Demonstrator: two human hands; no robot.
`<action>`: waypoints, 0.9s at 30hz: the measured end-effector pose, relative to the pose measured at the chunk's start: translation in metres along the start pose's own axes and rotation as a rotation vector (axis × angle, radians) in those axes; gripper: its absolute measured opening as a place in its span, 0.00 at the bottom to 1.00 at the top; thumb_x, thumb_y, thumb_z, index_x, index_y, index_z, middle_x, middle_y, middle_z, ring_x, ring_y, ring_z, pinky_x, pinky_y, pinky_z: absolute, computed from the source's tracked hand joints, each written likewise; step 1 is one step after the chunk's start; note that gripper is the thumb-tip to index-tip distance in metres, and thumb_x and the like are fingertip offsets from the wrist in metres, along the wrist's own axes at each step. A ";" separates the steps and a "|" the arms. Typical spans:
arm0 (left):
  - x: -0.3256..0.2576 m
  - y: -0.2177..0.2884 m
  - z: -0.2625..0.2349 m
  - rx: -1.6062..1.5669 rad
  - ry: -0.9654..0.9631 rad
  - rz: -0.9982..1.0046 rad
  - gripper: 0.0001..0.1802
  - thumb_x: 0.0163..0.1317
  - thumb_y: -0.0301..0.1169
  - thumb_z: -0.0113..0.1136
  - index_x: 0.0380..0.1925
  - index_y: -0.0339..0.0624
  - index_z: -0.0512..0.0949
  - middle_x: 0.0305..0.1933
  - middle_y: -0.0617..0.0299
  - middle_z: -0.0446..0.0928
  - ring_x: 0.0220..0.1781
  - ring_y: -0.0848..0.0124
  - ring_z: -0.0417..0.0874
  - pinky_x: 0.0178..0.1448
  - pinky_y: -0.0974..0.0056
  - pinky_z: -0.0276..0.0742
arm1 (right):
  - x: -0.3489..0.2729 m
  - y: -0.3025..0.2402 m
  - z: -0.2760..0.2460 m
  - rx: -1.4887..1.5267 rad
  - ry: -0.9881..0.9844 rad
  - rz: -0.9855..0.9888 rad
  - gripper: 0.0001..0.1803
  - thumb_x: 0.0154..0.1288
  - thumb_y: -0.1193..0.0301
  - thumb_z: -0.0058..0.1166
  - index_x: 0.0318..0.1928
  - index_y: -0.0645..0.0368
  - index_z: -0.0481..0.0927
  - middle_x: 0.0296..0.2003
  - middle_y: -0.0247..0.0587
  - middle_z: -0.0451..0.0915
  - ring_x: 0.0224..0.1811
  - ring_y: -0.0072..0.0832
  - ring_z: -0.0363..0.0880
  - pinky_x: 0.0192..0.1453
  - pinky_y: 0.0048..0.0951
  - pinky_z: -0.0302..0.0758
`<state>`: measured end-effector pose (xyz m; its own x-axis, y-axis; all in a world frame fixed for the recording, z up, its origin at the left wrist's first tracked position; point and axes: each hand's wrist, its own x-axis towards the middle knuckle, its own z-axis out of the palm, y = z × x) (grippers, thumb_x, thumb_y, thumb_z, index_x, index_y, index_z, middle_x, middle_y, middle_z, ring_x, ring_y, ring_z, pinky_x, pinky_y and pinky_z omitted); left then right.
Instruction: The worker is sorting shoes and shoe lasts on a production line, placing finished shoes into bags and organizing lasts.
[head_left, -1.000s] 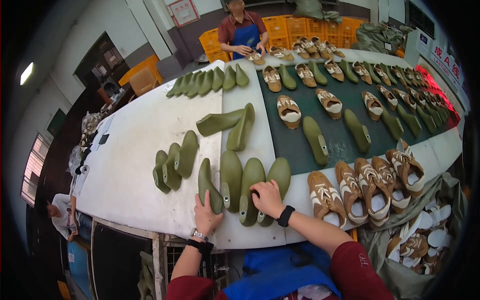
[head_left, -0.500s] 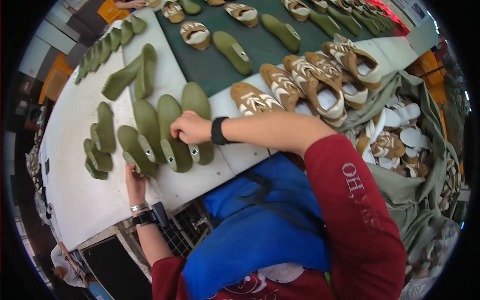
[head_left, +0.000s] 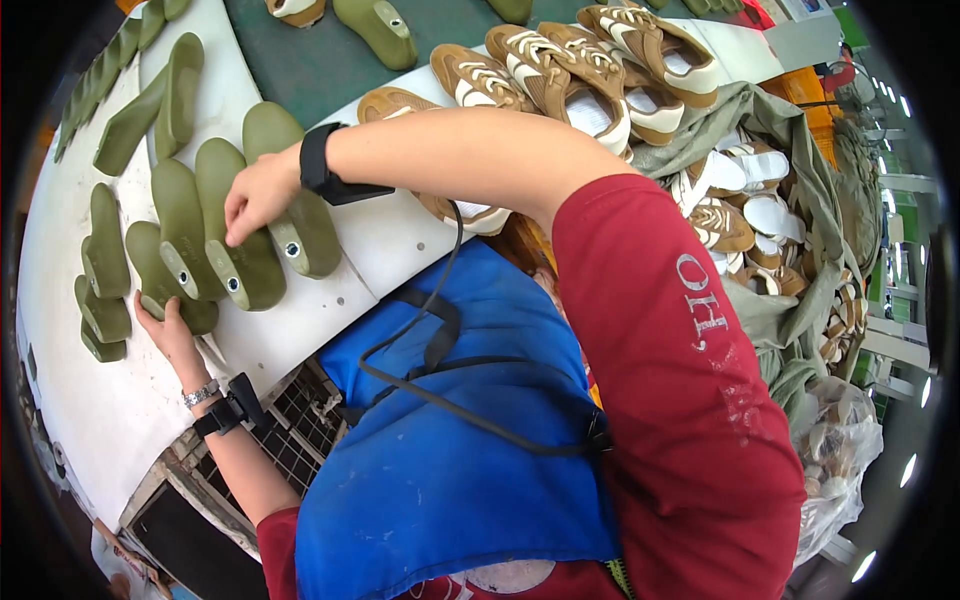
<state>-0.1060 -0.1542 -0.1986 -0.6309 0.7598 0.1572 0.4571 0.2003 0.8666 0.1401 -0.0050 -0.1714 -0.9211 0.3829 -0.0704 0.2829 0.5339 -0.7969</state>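
Several olive-green shoe lasts stand in a row on the white tabletop (head_left: 330, 312). At the row's near left, my left hand (head_left: 172, 338) is closed around the heel end of one shoe last (head_left: 150, 262), thumb toward its top. My right hand (head_left: 265, 198) reaches across from the right, fingers bent and together. Its fingertips touch or hover just over the middle last (head_left: 222, 172); what they hold, if anything, is hidden. Beside that wrist stands a larger-looking last (head_left: 312, 240), partly covered by the hand. Another last (head_left: 172, 205) stands between my two hands.
More lasts (head_left: 178, 98) lie farther back on the left. Brown-and-white sneakers (head_left: 565, 85) stand along the right side of the table, beside a green belt surface (head_left: 300, 55). A grey-green cloth sack (head_left: 830, 250) full of sneakers is at the right. A black cable (head_left: 400, 385) hangs over my blue apron.
The view has shifted, so table, lasts and sneakers sit farther left and higher. Both hands stay at the same lasts. The cable over the apron now shows.
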 end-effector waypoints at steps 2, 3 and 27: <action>-0.004 0.011 0.007 -0.022 -0.015 -0.016 0.32 0.54 0.22 0.53 0.61 0.38 0.58 0.60 0.49 0.63 0.58 0.61 0.67 0.62 0.63 0.63 | -0.007 0.003 0.005 -0.244 -0.012 0.008 0.17 0.56 0.54 0.53 0.41 0.48 0.83 0.37 0.32 0.83 0.40 0.27 0.79 0.53 0.25 0.68; -0.008 0.014 0.011 -0.044 -0.017 -0.031 0.32 0.54 0.22 0.53 0.61 0.38 0.58 0.60 0.49 0.63 0.58 0.62 0.67 0.62 0.63 0.63 | -0.007 0.010 0.009 -0.220 0.051 -0.012 0.15 0.55 0.56 0.52 0.39 0.46 0.83 0.36 0.31 0.83 0.39 0.27 0.80 0.53 0.26 0.67; 0.037 0.007 -0.030 0.121 -0.217 0.118 0.34 0.52 0.36 0.62 0.57 0.35 0.63 0.61 0.41 0.62 0.65 0.50 0.60 0.67 0.57 0.56 | -0.016 -0.012 0.036 0.008 0.599 0.099 0.15 0.46 0.83 0.40 0.30 0.54 0.79 0.32 0.41 0.78 0.47 0.39 0.72 0.59 0.40 0.58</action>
<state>-0.1446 -0.1427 -0.1723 -0.4259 0.8943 0.1376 0.5995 0.1650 0.7832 0.1421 -0.0446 -0.1828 -0.5793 0.7893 0.2034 0.3552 0.4691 -0.8086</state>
